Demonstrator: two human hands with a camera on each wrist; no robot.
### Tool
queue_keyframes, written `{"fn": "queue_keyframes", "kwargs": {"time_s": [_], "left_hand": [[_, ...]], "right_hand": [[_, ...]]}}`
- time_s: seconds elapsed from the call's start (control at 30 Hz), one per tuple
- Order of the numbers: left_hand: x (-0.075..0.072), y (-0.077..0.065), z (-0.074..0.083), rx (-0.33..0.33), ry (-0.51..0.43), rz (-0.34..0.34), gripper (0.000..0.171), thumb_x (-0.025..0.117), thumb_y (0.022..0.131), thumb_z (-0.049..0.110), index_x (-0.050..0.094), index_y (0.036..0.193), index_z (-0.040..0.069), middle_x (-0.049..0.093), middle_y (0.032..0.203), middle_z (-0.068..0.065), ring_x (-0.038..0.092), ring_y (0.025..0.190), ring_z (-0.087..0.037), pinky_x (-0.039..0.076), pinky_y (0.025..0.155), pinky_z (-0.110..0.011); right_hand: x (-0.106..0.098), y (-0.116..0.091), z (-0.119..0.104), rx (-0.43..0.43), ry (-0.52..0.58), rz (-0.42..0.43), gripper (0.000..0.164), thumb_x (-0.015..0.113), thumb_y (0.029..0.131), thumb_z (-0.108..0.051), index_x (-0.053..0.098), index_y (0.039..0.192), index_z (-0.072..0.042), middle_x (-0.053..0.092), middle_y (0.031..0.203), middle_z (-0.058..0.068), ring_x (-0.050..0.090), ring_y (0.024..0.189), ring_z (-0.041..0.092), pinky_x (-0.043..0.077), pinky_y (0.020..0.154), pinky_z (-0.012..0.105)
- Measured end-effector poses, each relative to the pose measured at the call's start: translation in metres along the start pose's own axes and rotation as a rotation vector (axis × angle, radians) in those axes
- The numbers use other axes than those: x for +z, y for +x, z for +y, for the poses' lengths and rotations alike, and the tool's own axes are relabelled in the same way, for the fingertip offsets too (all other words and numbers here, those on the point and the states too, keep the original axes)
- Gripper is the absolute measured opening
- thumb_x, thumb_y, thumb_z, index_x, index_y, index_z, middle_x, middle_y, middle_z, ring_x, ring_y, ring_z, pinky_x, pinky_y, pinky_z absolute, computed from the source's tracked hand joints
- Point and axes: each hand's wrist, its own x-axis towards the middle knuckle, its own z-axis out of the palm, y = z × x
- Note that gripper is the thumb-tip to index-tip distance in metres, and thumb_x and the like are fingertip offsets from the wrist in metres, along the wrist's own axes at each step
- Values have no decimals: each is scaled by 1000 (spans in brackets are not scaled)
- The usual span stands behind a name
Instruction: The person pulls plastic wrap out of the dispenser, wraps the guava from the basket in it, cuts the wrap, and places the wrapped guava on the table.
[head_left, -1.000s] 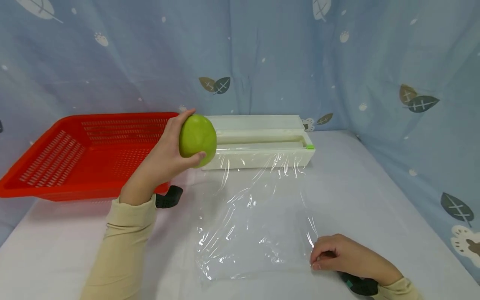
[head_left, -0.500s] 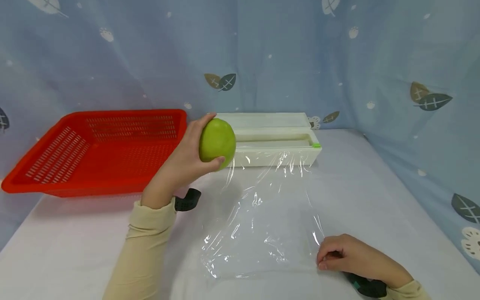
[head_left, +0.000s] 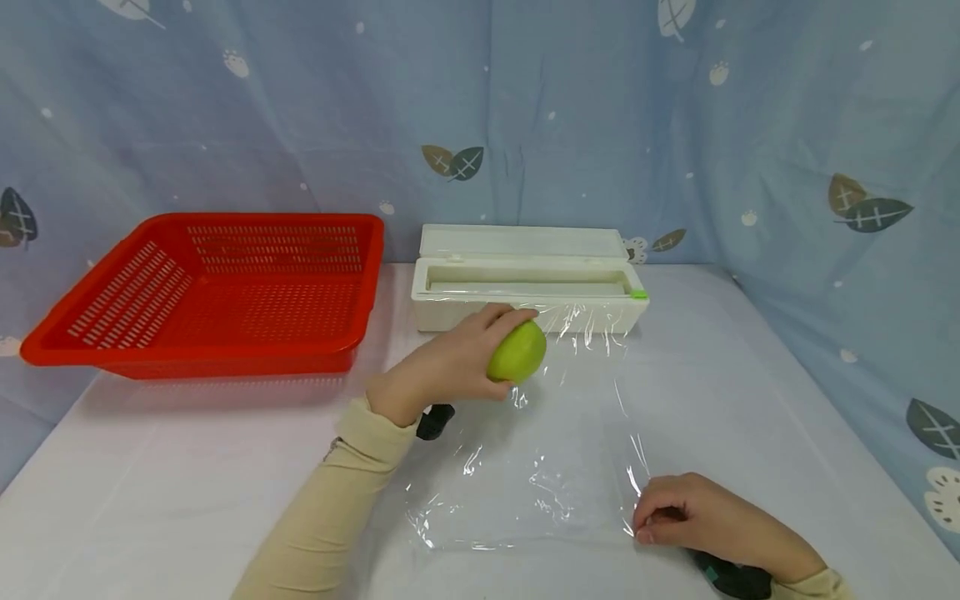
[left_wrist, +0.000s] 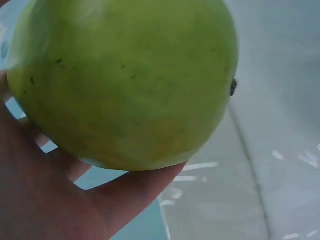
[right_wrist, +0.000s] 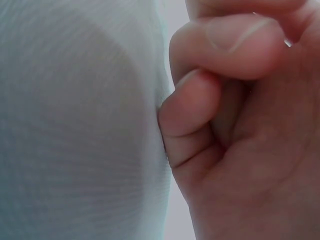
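Note:
My left hand (head_left: 461, 357) grips a green apple (head_left: 517, 352) above the upper part of a sheet of clear plastic wrap (head_left: 547, 500). Up close in the left wrist view the apple (left_wrist: 130, 90) has dark specks and a small dark nub on one side, and the thumb lies along its underside. The wrap runs from a white dispenser box (head_left: 525, 315) with its lid raised, down over the table. My right hand (head_left: 693, 515) pinches the wrap's front right corner between curled fingers and thumb. In the right wrist view these curled fingers (right_wrist: 200, 110) press against the white cloth.
A red plastic basket (head_left: 225, 364) with slotted walls stands at the back left, near the dispenser box. White cloth (head_left: 172, 483) covers the table. A blue patterned curtain (head_left: 555, 167) rises behind and along the right side.
My left hand has carried the apple rightward and lower, from in front of the box's left end to over the wrap. The right hand stays at the wrap's corner; the head view has shifted slightly.

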Motion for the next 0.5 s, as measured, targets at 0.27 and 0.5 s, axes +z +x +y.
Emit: {"fn": "queue_keyframes", "kwargs": {"time_s": [0.27, 0.5], "left_hand": [[25, 3, 18, 30, 183, -116, 79, 67, 72, 29, 24, 139, 26, 34, 132, -2, 43, 107, -22, 45, 73, -31], [31, 5, 19, 2, 105, -188, 77, 71, 71, 30, 31, 136, 22, 38, 131, 4, 40, 114, -18, 40, 87, -33]], "right_hand": [[-2, 0, -3, 31, -18, -23, 12, 64, 82, -15, 63, 88, -26, 56, 78, -15, 49, 66, -1, 42, 54, 17], [-3, 1, 0, -8, -12, 9, 14, 64, 81, -13, 62, 87, -25, 53, 80, -12, 49, 68, 1, 42, 55, 17]]}}
